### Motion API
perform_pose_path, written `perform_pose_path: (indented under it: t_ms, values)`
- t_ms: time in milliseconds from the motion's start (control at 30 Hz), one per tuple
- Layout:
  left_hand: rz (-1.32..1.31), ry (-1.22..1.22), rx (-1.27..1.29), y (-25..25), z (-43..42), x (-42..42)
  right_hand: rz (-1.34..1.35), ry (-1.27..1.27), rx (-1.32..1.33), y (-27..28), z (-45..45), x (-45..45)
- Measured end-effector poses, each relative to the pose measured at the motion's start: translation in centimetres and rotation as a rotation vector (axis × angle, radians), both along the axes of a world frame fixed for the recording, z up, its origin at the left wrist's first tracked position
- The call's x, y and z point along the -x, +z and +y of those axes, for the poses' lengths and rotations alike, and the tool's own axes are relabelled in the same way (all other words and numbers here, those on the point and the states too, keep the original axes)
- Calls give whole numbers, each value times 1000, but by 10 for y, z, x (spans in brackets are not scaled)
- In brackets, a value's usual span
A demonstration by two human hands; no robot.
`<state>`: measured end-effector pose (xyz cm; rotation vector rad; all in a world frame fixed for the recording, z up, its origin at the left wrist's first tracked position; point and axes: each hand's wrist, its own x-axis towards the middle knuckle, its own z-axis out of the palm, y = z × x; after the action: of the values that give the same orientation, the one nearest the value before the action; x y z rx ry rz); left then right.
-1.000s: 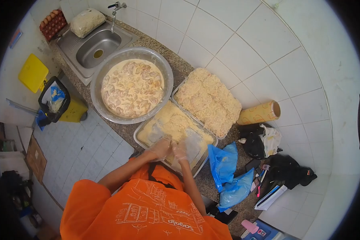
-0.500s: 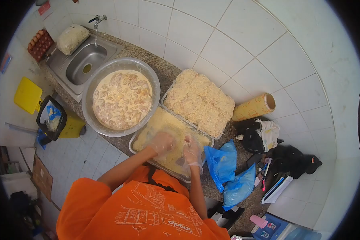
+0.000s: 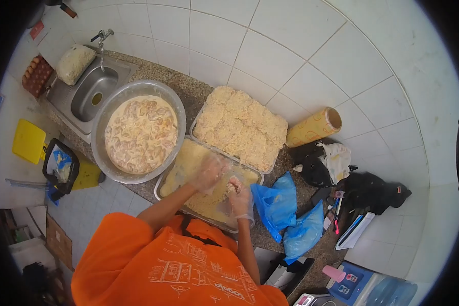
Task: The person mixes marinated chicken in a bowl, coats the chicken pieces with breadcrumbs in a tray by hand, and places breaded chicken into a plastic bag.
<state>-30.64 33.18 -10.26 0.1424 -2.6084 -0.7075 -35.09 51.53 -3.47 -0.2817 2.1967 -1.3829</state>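
Both my hands wear clear plastic gloves over a rectangular clear tray of fine yellow crumbs. My left hand is open and slightly blurred above the crumbs, fingers apart. At the tray's right side, my right hand is curled around a pinkish, crumb-flecked piece; its exact kind is hard to make out. Left of the tray stands a large metal basin with meat pieces in creamy batter. Behind it, a second tray is heaped with crumb-coated pieces.
A sink with a running tap lies far left. Blue plastic bags, a plastic-wrap roll and a black bag sit to the right. A yellow bin stands on the floor.
My left hand has lifted a little from the crumbs. My right hand has turned, showing the pinkish piece more clearly. The whole view has shifted slightly.
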Motion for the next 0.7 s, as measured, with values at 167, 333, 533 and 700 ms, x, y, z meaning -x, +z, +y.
perform_pose_path:
  t_ms: [167, 333, 533, 700]
  values:
    - [-75, 178, 128, -40, -12, -38, 254, 275, -208, -6, -17, 5]
    - [189, 402, -124, -6, -37, -71, 640, 464, -231, -73, -79, -1]
    - [205, 438, -425, 30, -24, -127, 398, 875, -544, -60, -106, 13]
    - [-23, 419, -464, 32, -18, -150, 358, 689, -410, 4, -95, 4]
